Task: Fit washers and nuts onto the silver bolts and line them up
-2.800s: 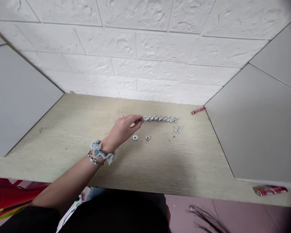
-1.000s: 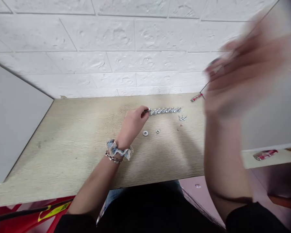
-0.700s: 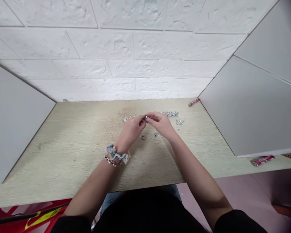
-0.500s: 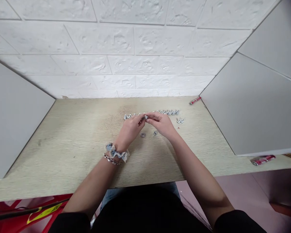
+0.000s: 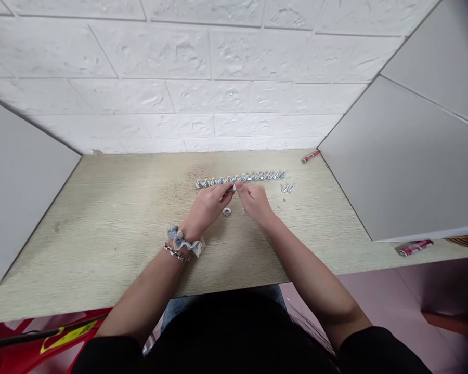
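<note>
My left hand (image 5: 210, 203) is closed in a pinch on a small bright metal piece (image 5: 234, 186), seemingly a bolt, mostly covered by the fingers. My right hand (image 5: 255, 201) meets it from the other side, thumb and curled fingers pressed together at the same piece. Whatever else that hand pinches is hidden. Just beyond the fingertips runs a row of bolts (image 5: 213, 181), standing with washers at their bases. On the board below the hands lies a loose flat washer (image 5: 226, 212). Several loose screws (image 5: 287, 188) lie to the right of my right hand.
A white brick-pattern wall (image 5: 191, 96) closes off the back, with grey panels (image 5: 409, 156) on both sides. One red battery (image 5: 310, 156) lies in the back right corner, another red battery (image 5: 415, 248) near the front right edge. Tiny reddish bits (image 5: 284, 200) lie near the screws.
My right hand has turned and its fingers are curled more tightly. The nut that lay under it is no longer visible. More of the bolt row shows, and the view has shifted slightly.
</note>
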